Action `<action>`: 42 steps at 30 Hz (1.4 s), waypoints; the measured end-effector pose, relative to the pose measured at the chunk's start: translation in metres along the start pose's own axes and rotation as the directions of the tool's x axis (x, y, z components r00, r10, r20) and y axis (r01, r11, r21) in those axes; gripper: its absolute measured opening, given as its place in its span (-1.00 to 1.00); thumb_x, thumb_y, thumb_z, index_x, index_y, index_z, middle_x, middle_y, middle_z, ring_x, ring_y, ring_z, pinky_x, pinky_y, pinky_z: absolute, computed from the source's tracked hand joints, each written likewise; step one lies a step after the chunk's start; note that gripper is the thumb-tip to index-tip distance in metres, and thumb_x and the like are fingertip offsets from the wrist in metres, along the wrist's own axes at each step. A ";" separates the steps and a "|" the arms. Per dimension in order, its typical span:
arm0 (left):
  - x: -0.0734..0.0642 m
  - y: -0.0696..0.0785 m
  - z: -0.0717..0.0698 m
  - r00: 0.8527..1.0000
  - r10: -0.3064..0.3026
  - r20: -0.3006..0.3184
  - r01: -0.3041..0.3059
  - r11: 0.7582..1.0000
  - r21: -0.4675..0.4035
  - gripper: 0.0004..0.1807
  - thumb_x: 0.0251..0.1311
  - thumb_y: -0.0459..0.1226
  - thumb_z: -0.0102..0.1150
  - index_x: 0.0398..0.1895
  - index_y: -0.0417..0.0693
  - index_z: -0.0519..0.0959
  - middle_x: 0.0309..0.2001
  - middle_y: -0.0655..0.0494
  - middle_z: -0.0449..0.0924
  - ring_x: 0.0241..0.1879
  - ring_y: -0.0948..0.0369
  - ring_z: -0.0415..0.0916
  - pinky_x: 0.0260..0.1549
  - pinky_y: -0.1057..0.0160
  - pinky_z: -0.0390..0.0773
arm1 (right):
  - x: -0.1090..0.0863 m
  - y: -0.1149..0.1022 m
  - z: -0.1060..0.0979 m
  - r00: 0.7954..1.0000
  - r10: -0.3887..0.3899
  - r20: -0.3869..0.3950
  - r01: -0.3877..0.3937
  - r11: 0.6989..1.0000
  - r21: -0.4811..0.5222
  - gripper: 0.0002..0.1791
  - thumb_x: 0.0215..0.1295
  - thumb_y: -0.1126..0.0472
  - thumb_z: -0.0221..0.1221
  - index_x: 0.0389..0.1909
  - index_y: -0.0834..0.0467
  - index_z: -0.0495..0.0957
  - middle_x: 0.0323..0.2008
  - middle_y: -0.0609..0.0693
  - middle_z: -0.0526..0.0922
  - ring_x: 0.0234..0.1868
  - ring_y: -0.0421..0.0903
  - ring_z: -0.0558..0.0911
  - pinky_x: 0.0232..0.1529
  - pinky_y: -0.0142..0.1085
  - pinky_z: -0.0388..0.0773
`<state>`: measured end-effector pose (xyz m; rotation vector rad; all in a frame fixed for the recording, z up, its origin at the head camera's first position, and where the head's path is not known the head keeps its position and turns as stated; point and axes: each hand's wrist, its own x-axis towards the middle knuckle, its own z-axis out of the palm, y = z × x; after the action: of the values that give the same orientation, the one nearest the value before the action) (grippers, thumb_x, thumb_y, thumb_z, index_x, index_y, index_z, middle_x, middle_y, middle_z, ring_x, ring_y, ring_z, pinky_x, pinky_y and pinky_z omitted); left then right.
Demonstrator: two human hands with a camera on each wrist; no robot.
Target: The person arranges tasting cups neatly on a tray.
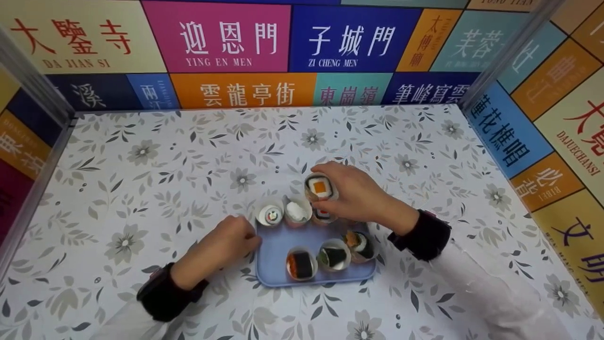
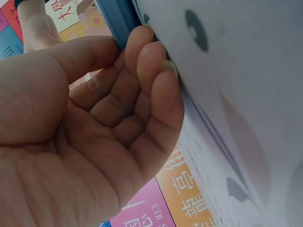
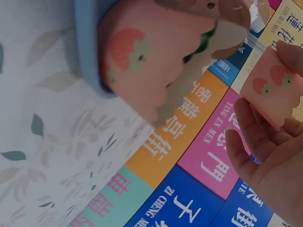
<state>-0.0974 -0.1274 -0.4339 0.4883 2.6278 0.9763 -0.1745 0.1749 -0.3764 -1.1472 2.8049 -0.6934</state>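
My right hand (image 1: 354, 191) holds a pink paper cup (image 3: 272, 90) printed with strawberries, thumb and fingers around its sides. Inside the cup is a square sushi roll (image 1: 320, 188) with an orange centre, raised over the back row of cups. At the left edge of a blue tray (image 1: 273, 248), my left hand (image 1: 226, 241) grips the rim, its thumb and curled fingertips against the edge in the left wrist view. Back-row cups include one with a round white roll (image 1: 272, 215) and one with a white piece (image 1: 296, 211); a red-centred roll (image 1: 323, 214) is partly hidden by the right hand.
Along the tray's front stand cups with an orange-and-black sushi piece (image 1: 302, 264), a seaweed-wrapped piece (image 1: 335, 257) and an orange-topped roll (image 1: 361, 244). The tray rests on a floral tablecloth (image 1: 188, 156). Colourful lettered panels (image 1: 226, 38) wall the back and sides.
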 end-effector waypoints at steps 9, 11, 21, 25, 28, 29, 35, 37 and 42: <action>0.000 0.000 -0.001 0.999 0.029 -0.013 -0.029 0.999 0.034 -0.47 0.26 -0.40 0.18 -0.84 0.10 0.27 -0.80 0.34 0.18 -0.75 0.30 0.16 -0.65 0.28 0.21 | 0.000 -0.036 0.008 0.988 -0.156 0.012 0.156 0.988 0.002 -0.29 0.27 0.00 0.46 0.34 0.20 0.45 0.10 0.06 0.63 0.05 -0.03 0.62 0.10 -0.06 0.55; 0.000 0.000 -0.001 1.000 0.013 -0.006 -0.013 0.999 0.034 -0.48 0.27 -0.39 0.19 -0.84 0.10 0.29 -0.81 0.34 0.19 -0.75 0.30 0.18 -0.65 0.28 0.21 | 0.000 -0.043 0.011 0.984 -0.174 0.034 0.173 0.985 0.014 -0.30 0.27 0.00 0.46 0.34 0.18 0.45 0.11 0.04 0.62 0.06 -0.04 0.62 0.11 -0.08 0.55; 0.001 0.000 -0.002 1.000 -0.009 0.006 0.009 0.999 0.043 -0.47 0.29 -0.37 0.21 -0.84 0.09 0.30 -0.82 0.33 0.19 -0.77 0.30 0.18 -0.67 0.29 0.20 | 0.001 -0.069 0.030 0.951 -0.285 0.121 0.280 0.958 0.058 -0.36 0.33 -0.02 0.41 0.32 0.16 0.44 0.13 -0.02 0.59 0.09 -0.09 0.58 0.11 -0.16 0.53; 0.000 -0.001 -0.002 1.000 0.011 0.009 -0.012 0.999 0.040 -0.47 0.28 -0.39 0.19 -0.83 0.10 0.28 -0.82 0.34 0.17 -0.77 0.31 0.16 -0.68 0.30 0.19 | 0.003 -0.075 0.038 0.936 -0.317 0.152 0.309 0.948 0.074 -0.37 0.33 0.02 0.41 0.31 0.17 0.44 0.13 -0.02 0.59 0.11 -0.08 0.57 0.13 -0.18 0.52; 0.000 -0.001 -0.002 1.000 0.018 0.013 -0.019 0.999 0.040 -0.46 0.29 -0.39 0.20 -0.83 0.12 0.26 -0.81 0.34 0.16 -0.76 0.31 0.16 -0.68 0.31 0.18 | 0.003 -0.078 0.043 0.924 -0.338 0.182 0.326 0.941 0.090 -0.37 0.32 0.06 0.42 0.30 0.19 0.43 0.12 0.00 0.59 0.11 -0.08 0.58 0.14 -0.19 0.52; -0.001 0.000 -0.003 1.000 0.016 0.013 -0.016 0.999 0.035 -0.45 0.30 -0.39 0.20 -0.84 0.12 0.26 -0.81 0.34 0.16 -0.76 0.30 0.15 -0.68 0.31 0.17 | 0.002 -0.080 0.044 0.920 -0.343 0.193 0.330 0.939 0.094 -0.37 0.31 0.07 0.42 0.30 0.19 0.42 0.12 0.00 0.59 0.10 -0.09 0.57 0.14 -0.20 0.51; 0.001 0.001 -0.003 0.999 -0.026 0.025 0.025 0.999 0.033 -0.45 0.33 -0.35 0.22 -0.85 0.09 0.32 -0.81 0.34 0.19 -0.75 0.30 0.16 -0.70 0.33 0.15 | 0.001 -0.086 0.051 0.902 -0.349 0.254 0.337 0.937 0.088 -0.36 0.29 0.08 0.43 0.30 0.15 0.41 0.13 -0.02 0.58 0.12 -0.12 0.56 0.21 -0.24 0.47; 0.002 0.002 -0.002 0.999 -0.042 0.029 0.041 0.998 0.043 -0.47 0.33 -0.36 0.21 -0.84 0.07 0.36 -0.81 0.34 0.21 -0.74 0.30 0.18 -0.69 0.33 0.17 | 0.000 -0.087 0.053 0.896 -0.351 0.272 0.340 0.936 0.088 -0.36 0.29 0.08 0.43 0.31 0.14 0.41 0.13 -0.03 0.57 0.13 -0.12 0.56 0.24 -0.25 0.45; 0.003 0.004 -0.002 0.997 -0.071 0.034 0.070 0.997 0.034 -0.48 0.34 -0.33 0.23 -0.84 0.05 0.38 -0.82 0.32 0.22 -0.75 0.29 0.19 -0.67 0.32 0.19 | -0.001 -0.089 0.056 0.881 -0.358 0.308 0.347 0.933 0.090 -0.36 0.33 0.04 0.41 0.32 0.15 0.40 0.10 -0.02 0.56 0.09 -0.12 0.56 0.19 -0.25 0.47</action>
<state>-0.0997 -0.1250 -0.4306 0.4136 2.6144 0.8957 -0.1043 0.0972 -0.3901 -1.6224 2.3324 -0.5061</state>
